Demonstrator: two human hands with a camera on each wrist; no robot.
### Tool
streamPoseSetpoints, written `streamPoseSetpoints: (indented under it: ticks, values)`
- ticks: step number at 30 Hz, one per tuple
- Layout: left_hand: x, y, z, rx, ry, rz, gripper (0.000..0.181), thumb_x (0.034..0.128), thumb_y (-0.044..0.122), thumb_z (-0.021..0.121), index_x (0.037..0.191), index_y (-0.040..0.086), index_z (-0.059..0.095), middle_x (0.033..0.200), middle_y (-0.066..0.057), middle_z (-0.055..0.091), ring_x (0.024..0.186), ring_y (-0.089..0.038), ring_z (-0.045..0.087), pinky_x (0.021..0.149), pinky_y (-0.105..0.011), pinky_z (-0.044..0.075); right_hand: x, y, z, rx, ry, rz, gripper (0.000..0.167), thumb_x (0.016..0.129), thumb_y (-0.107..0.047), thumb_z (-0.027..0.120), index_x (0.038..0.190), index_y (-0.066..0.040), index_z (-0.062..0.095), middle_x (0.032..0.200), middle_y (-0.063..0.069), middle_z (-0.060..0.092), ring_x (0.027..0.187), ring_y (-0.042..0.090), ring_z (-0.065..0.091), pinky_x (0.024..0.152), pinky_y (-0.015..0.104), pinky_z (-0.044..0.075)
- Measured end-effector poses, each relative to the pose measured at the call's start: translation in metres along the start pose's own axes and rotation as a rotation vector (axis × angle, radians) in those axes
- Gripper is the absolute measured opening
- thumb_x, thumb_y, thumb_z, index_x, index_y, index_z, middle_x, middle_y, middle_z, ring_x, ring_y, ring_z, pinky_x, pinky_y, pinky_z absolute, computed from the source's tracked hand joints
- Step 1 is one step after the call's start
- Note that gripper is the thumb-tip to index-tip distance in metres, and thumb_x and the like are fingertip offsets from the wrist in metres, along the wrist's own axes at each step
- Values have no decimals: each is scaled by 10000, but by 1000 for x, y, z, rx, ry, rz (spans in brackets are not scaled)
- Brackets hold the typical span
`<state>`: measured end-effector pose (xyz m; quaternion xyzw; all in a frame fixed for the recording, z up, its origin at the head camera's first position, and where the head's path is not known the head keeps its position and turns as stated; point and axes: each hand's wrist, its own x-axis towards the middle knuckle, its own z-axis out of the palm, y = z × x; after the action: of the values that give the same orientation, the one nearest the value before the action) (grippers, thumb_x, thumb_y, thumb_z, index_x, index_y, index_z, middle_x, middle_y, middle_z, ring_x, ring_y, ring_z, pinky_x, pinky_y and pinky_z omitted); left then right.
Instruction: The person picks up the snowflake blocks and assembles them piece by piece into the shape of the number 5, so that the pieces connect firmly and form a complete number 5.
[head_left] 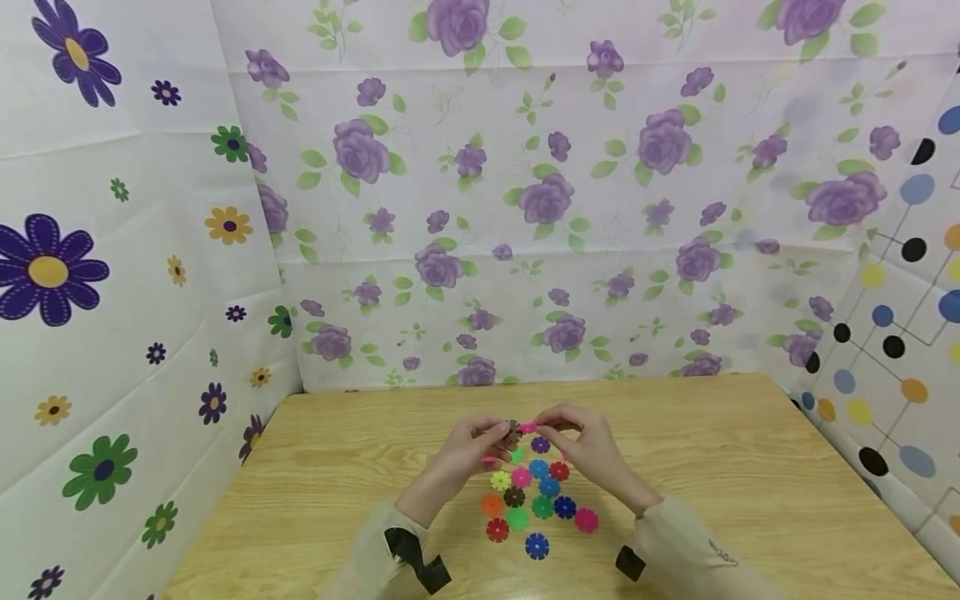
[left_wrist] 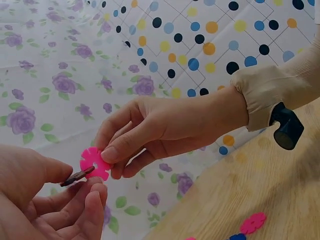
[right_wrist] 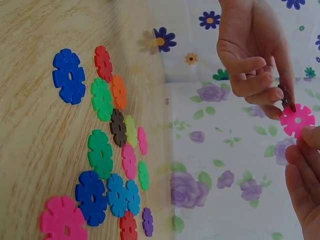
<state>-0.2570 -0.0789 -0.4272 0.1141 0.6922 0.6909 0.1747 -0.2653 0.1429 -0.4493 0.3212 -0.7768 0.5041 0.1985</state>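
My left hand [head_left: 477, 446] pinches a brown notched plastic disc [left_wrist: 77, 176] between thumb and fingers. Opposite it, my right hand [head_left: 588, 446] grips a pink notched disc [left_wrist: 95, 163] by its edge. Both discs are held above the table, the brown one roughly crosswise to the pink one. Their edges meet at a slot of the pink disc, as the right wrist view also shows with the pink disc [right_wrist: 297, 120] below the brown disc [right_wrist: 286, 98]. How deep the two sit in each other I cannot tell.
Several loose notched discs lie on the wooden table [head_left: 337, 467] below my hands, among them a blue disc [head_left: 537, 547], a red disc [head_left: 497, 530], an orange disc [head_left: 492, 504] and a pink disc [head_left: 587, 520]. A flowered cloth [head_left: 480, 208] hangs behind the table.
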Motion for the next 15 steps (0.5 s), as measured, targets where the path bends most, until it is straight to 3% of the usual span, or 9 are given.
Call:
streamPoseSetpoints:
  ticks: [9, 15]
  values:
    - [2, -5, 4, -30, -32, -63, 460, 940, 435, 590, 1123, 23, 680, 996, -101, 714, 783, -118, 683, 658, -201, 536, 0, 0, 6, 4, -4, -17, 103, 920, -145, 657, 998, -183, 714, 948, -8, 726, 788, 103, 690, 720, 268, 576]
    - [2, -11, 7, -60, -16, -81, 489, 901, 448, 641, 1114, 8, 668, 920, -31, 715, 798, -127, 689, 681, -211, 545, -1, -3, 10, 6, 7, 25, 106, 904, -85, 667, 980, -140, 717, 936, 43, 727, 750, 115, 686, 707, 264, 577]
